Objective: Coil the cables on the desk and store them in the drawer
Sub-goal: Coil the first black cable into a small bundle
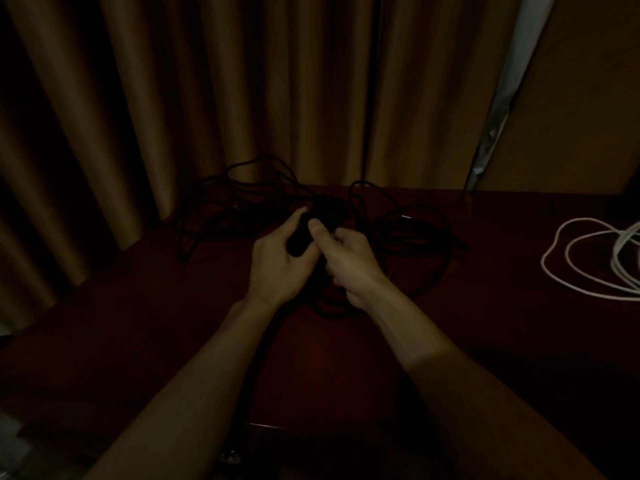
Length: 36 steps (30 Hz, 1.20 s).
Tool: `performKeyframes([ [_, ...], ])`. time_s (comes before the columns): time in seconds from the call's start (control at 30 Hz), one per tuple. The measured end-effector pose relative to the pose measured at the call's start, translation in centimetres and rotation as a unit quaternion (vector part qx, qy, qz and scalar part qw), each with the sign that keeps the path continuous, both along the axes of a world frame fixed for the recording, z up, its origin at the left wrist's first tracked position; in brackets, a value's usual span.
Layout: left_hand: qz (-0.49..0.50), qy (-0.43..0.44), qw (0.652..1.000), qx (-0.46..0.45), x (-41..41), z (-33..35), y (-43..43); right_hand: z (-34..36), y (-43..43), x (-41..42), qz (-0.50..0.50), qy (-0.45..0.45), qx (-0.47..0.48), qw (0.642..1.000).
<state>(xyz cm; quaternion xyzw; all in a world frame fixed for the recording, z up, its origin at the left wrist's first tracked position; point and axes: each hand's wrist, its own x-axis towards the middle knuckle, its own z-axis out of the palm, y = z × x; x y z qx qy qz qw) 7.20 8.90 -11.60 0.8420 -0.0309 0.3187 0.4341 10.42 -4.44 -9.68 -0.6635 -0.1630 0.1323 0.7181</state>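
No readable text, labels, brands or numbers anywhere, shot way too dark. Black cable (298, 241), white cable (568, 258), desk (502, 327), curtain (180, 98): no legible print on any.

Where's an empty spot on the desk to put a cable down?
Bare desk lies left of the left hand, by the curtain, and between the black cables and the white cable. Near the right hand it is crowded with loops.

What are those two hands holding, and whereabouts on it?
The black cable. The left hand grips a dark bunched part; the right hand pinches it alongside. Too dark to tell plug from coil.
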Motion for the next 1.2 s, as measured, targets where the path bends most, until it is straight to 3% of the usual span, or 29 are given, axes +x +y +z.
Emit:
performKeyframes([
  [0.23, -0.132, 0.148, 0.965, -0.171, 0.4, 0.4, 1.8, 0.3, -1.6, -0.1, 0.045, -0.030, -0.037, 0.998],
  [0.33, -0.198, 0.185, 0.942, -0.199, 0.3, 0.7, 2.3, 0.5, -1.6, 0.1, 0.063, -0.015, -0.047, 0.997],
  [0.43, -0.246, 0.173, 0.939, -0.169, 0.1, 0.5, 2.2, 0.2, -1.9, 0.6, 0.062, -0.023, -0.066, 0.996],
  [0.57, -0.191, 0.115, 0.966, -0.128, 0.1, 0.3, 1.4, 0.0, -1.7, 1.0, 0.025, -0.012, -0.054, 0.998],
  [0.73, -0.103, 0.056, 0.992, -0.056, -0.2, 0.3, 1.0, 0.0, -1.2, 0.8, -0.018, -0.073, -0.100, 0.992],
  [0.9, -0.015, 0.031, 0.998, 0.052, 0.4, -0.5, 1.5, 0.0, -0.5, 0.5, -0.016, -0.075, -0.079, 0.994],
  [1.0, 0.008, 0.011, 0.995, 0.103, 0.5, -0.7, 1.4, -0.7, 0.0, 0.0, -0.061, -0.132, -0.076, 0.986],
  [1.07, -0.006, 0.016, 0.997, 0.080, 0.3, -0.6, 1.2, -0.9, 0.4, -0.2, -0.087, -0.132, -0.084, 0.984],
  [1.2, -0.093, 0.084, 0.989, -0.076, -0.2, 0.4, 1.2, -0.9, -0.4, 1.1, -0.053, -0.125, -0.049, 0.990],
])
